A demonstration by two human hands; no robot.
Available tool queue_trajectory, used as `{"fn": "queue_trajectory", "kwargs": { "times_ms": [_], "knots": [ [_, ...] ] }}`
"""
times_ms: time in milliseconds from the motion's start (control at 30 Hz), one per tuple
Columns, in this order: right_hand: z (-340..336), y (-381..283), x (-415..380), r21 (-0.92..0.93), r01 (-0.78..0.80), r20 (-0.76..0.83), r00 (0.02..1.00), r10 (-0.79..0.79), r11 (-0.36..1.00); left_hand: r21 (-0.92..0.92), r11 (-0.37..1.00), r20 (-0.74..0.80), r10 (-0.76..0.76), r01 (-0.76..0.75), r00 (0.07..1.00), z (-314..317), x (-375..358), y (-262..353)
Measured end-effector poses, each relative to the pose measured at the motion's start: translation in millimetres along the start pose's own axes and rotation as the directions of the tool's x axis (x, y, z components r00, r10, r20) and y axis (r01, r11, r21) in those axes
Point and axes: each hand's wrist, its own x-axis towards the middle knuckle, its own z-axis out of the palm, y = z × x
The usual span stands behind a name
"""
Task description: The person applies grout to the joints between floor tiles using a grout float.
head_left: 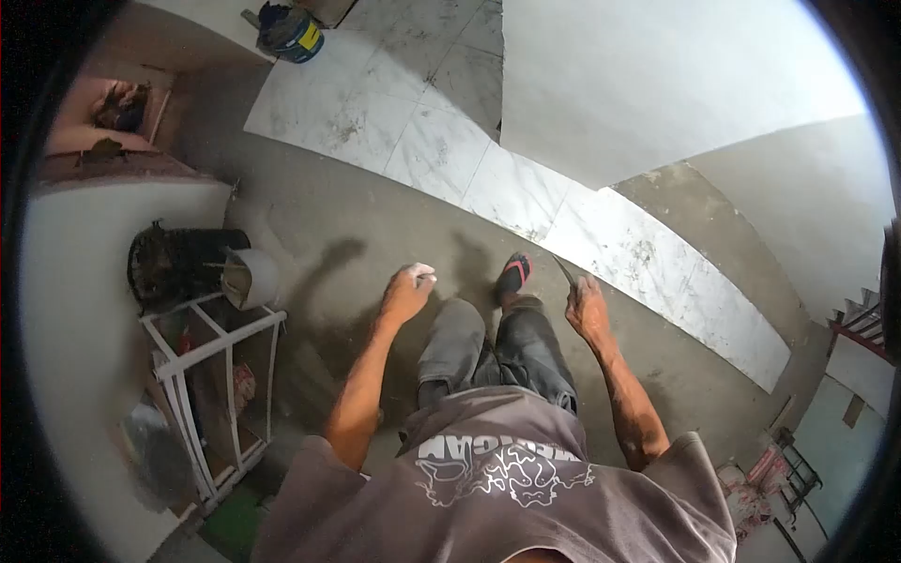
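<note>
Fingers of the right hand (588, 310) grip a thin dark blade (564, 271) near white marbled tiles (514, 192); left hand (409, 287) curled, contents unclear.

1. Left grip (411, 285) is curled up, so can't tell if anything's in there.
2. Right grip (587, 308) hides 1 end of the thin dark tool (564, 272).
3. Bucket label (310, 36) is way too small to read.
4. Shirt (507, 511) gets chopped by the bottom edge.

Both arms (364, 385) reach forward, spread apart; the left hand (409, 285) curls inward, how tightly is hard to tell; the right hand (587, 309) is closed in a grip.
</note>
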Motion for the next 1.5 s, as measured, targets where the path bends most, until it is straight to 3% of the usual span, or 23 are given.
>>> {"fn": "queue_trajectory", "kwargs": {
  "times_ms": [67, 100, 167, 233, 267, 333, 433, 533, 567, 633, 700, 733, 767, 833, 933, 1000, 1033, 1067, 1167, 1267, 1367, 1433, 1500],
  "knots": [
    [47, -20, 9, -0.039, 0.143, -0.101, 0.984, -0.147, 0.989, 0.028, 0.997, -0.005, 0.077, -0.077, 0.997, -16, -4, -10],
    [21, 60, 78, -0.152, 0.096, -0.083, 0.990, -0.110, 0.984, -0.152, 0.985, 0.050, 0.088, -0.079, 0.995, 60, 106, 6],
    [75, 40, 123, -0.090, 0.083, -0.061, 0.994, -0.089, 0.992, -0.228, 0.972, 0.147, -0.016, 0.050, 0.989, 70, 153, -42],
    [108, 23, 186, -0.090, 0.060, -0.065, 0.996, -0.066, 0.994, -0.357, 0.905, 0.314, -0.118, 0.233, 0.942, 66, 206, -32],
    [120, 10, 211, -0.070, 0.024, -0.015, 1.000, -0.025, 0.997, -0.400, 0.851, 0.409, -0.164, 0.339, 0.897, 76, 227, -34],
    [161, 9, 264, -0.109, -0.022, 0.074, 0.997, 0.030, 0.994, -0.699, 0.570, 0.499, -0.043, 0.431, 0.865, 120, 267, -48],
    [228, -4, 332, -0.015, 0.029, -0.011, 1.000, -0.030, 0.999, -0.735, 0.514, 0.444, -0.129, 0.442, 0.887, 191, 326, -53],
    [307, -2, 420, 0.073, -0.049, 0.015, 0.999, 0.048, 0.996, -0.699, 0.628, 0.287, -0.191, 0.342, 0.939, 248, 433, -123],
    [321, 6, 439, 0.080, 0.011, -0.010, 1.000, -0.011, 0.997, -0.761, 0.614, 0.203, -0.082, 0.210, 0.976, 265, 461, -154],
    [352, 25, 478, 0.079, 0.145, -0.075, 0.987, -0.140, 0.986, -0.554, 0.781, 0.259, -0.167, 0.288, 0.951, 266, 527, -189],
    [387, 36, 514, -0.046, 0.126, -0.120, 0.984, -0.130, 0.991, -0.552, 0.803, 0.389, 0.007, 0.227, 0.921, 271, 590, -234],
    [402, 37, 528, -0.094, 0.083, -0.155, 0.983, -0.097, 0.992, -0.408, 0.887, 0.421, -0.027, 0.216, 0.907, 256, 605, -218],
    [413, 41, 548, -0.144, 0.045, -0.202, 0.977, -0.074, 0.989, -0.503, 0.837, 0.412, 0.011, 0.217, 0.911, 250, 614, -210],
    [439, 48, 576, -0.107, -0.019, -0.234, 0.972, -0.007, 0.994, -0.457, 0.878, 0.538, 0.144, 0.143, 0.831, 253, 651, -232],
    [473, 53, 612, -0.117, -0.081, -0.275, 0.960, 0.046, 0.990, -0.499, 0.810, 0.542, 0.014, 0.309, 0.840, 256, 671, -248],
    [497, 59, 614, -0.139, -0.041, -0.352, 0.936, -0.011, 0.989, -0.199, 0.952, 0.334, 0.289, -0.233, 0.897, 260, 703, -299],
    [506, 59, 614, -0.154, -0.027, -0.388, 0.921, -0.035, 0.988, 0.001, 0.880, 0.270, 0.457, -0.475, 0.847, 256, 723, -328],
    [522, 61, 612, -0.258, 0.009, -0.315, 0.944, -0.093, 0.966, 0.206, 0.819, 0.159, 0.512, -0.536, 0.844, 246, 734, -350],
    [547, 57, 592, -0.431, 0.101, -0.210, 0.955, -0.208, 0.897, 0.566, 0.710, -0.189, 0.607, -0.420, 0.772, 232, 775, -436],
    [551, 47, 605, -0.367, 0.055, -0.150, 0.982, -0.118, 0.929, 0.623, 0.656, -0.238, 0.678, -0.426, 0.696, 226, 768, -448],
    [539, 37, 642, -0.385, 0.014, -0.158, 0.984, -0.081, 0.923, 0.573, 0.728, -0.290, 0.609, -0.376, 0.738, 226, 758, -449],
    [525, 54, 690, -0.426, -0.051, -0.292, 0.953, -0.083, 0.903, 0.551, 0.761, -0.262, 0.548, -0.343, 0.794, 223, 757, -450],
    [495, 83, 752, -0.312, -0.273, -0.384, 0.913, 0.142, 0.910, 0.535, 0.763, -0.243, 0.550, -0.363, 0.799, 219, 761, -450]
  ]
}}
